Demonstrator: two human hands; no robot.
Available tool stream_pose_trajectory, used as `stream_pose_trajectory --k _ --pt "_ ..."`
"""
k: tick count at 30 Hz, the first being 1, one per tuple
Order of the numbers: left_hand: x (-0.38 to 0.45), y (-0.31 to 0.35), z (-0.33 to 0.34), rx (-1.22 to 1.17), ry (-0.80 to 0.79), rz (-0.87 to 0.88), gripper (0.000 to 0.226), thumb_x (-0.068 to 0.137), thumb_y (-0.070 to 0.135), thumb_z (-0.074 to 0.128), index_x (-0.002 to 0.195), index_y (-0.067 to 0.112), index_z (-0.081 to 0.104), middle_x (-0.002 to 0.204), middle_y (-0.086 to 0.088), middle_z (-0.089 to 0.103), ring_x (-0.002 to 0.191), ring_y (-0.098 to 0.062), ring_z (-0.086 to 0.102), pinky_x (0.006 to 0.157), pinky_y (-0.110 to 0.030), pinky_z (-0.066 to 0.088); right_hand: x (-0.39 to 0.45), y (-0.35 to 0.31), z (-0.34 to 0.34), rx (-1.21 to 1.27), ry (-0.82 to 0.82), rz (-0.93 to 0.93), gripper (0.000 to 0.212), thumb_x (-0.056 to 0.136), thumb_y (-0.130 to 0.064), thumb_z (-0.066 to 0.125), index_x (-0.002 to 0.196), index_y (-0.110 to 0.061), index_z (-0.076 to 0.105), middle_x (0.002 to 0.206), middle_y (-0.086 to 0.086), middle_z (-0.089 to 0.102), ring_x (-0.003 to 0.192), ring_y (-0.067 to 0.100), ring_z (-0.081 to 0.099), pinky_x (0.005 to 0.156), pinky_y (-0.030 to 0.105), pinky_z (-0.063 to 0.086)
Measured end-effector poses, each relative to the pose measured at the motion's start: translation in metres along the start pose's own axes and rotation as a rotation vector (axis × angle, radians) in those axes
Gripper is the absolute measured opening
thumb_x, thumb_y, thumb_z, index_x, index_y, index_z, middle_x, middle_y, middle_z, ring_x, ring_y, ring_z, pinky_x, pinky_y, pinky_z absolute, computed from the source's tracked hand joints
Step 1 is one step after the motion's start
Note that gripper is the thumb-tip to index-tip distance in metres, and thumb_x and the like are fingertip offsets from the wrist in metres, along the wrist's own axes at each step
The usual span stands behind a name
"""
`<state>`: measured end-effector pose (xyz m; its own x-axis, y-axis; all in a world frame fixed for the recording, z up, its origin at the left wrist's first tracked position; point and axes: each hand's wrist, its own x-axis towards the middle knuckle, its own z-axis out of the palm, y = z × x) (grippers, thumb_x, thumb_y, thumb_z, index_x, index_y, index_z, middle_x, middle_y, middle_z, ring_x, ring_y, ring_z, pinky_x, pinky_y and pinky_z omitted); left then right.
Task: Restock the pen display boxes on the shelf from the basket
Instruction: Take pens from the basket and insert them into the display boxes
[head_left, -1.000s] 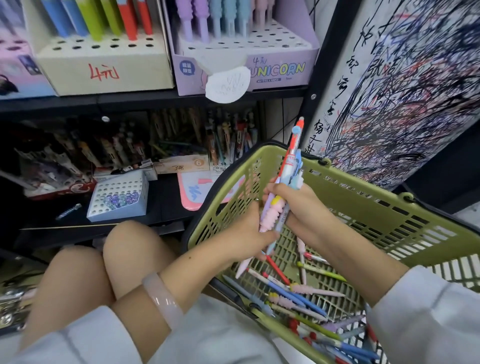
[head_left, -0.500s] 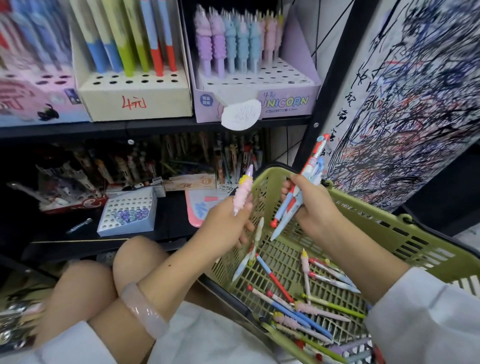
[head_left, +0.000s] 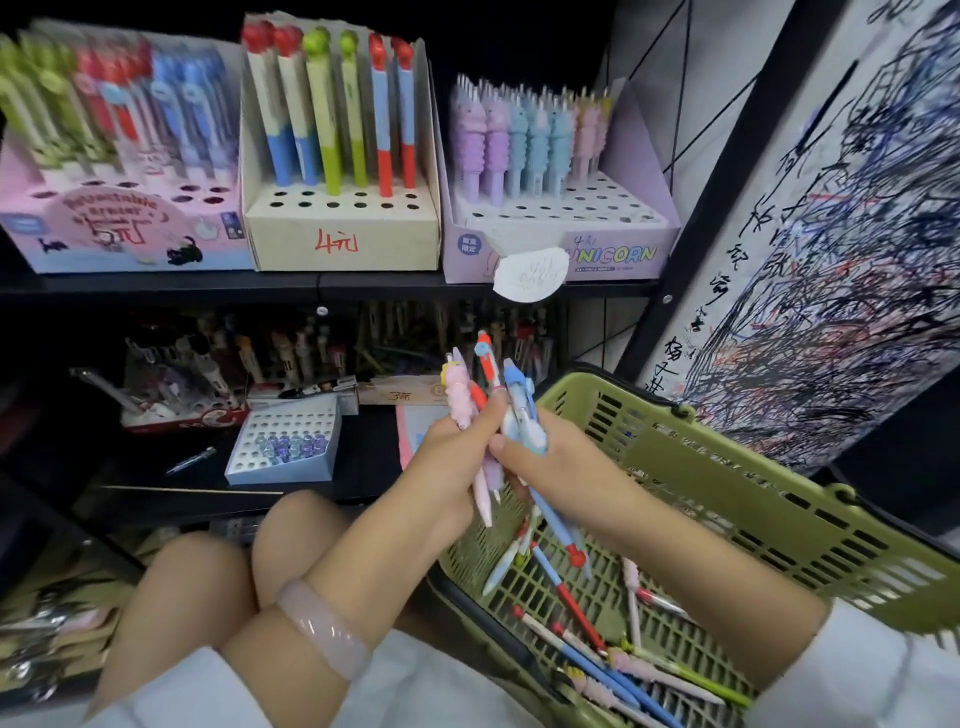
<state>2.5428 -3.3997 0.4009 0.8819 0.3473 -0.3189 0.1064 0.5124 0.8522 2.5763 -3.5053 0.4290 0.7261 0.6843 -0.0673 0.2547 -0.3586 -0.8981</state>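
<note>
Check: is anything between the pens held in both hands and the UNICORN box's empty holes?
Nothing visible blocks the way. The held pens sit below the UNICORN box, whose front rows of holes lie open; only a paper tag hangs over its front face.

Black metal shelving (head_left: 332, 283), scribble-covered white panel (head_left: 831, 260), dim lower shelf (head_left: 208, 493)

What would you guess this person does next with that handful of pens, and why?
Probably lift the pink unicorn pen from the left hand up to the UNICORN box, whose front holes are empty; the right hand holds the blue pens.
</note>
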Motion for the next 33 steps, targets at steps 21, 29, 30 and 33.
stream_pose_trajectory --k 21,29,30,33 --pt "0.005 0.017 -0.036 0.009 0.066 0.066 0.012 0.087 0.017 0.062 0.087 0.005 0.066 0.072 -0.008 0.071 0.06 -0.017 0.068 0.048 -0.026 0.051 0.012 -0.013 0.017 0.056 -0.112 0.102 0.02 0.095 -0.015 0.049 0.094 0.002 0.061 0.073 0.01 0.069 0.065 0.016 0.068 0.066 0.029 0.058" --pt "0.011 0.032 -0.052 0.006 0.198 0.082 0.014 0.092 0.012 0.056 0.079 0.005 0.057 0.062 -0.01 0.066 0.055 -0.022 0.065 0.051 -0.031 0.055 0.029 -0.023 0.011 0.168 0.163 0.132 0.022 0.093 -0.012 0.05 0.084 -0.002 0.066 0.094 0.02 0.07 0.072 0.01 0.07 0.065 0.022 0.057" --pt "0.009 0.032 -0.052 -0.005 0.212 0.097 0.012 0.089 0.009 0.059 0.078 0.004 0.057 0.054 -0.006 0.062 0.052 -0.019 0.064 0.049 -0.03 0.054 0.032 -0.025 0.011 0.176 0.176 0.135 0.021 0.092 -0.016 0.051 0.086 -0.004 0.068 0.098 0.019 0.069 0.077 0.01 0.07 0.07 0.024 0.057" --pt "0.001 0.031 -0.045 -0.057 0.126 0.053 0.009 0.088 0.009 0.061 0.083 0.002 0.062 0.061 -0.009 0.069 0.058 -0.02 0.069 0.053 -0.034 0.057 0.037 -0.031 0.02 0.179 0.09 0.13 0.021 0.092 -0.025 0.052 0.097 -0.019 0.071 0.101 0.014 0.071 0.084 0.015 0.068 0.08 0.032 0.053"
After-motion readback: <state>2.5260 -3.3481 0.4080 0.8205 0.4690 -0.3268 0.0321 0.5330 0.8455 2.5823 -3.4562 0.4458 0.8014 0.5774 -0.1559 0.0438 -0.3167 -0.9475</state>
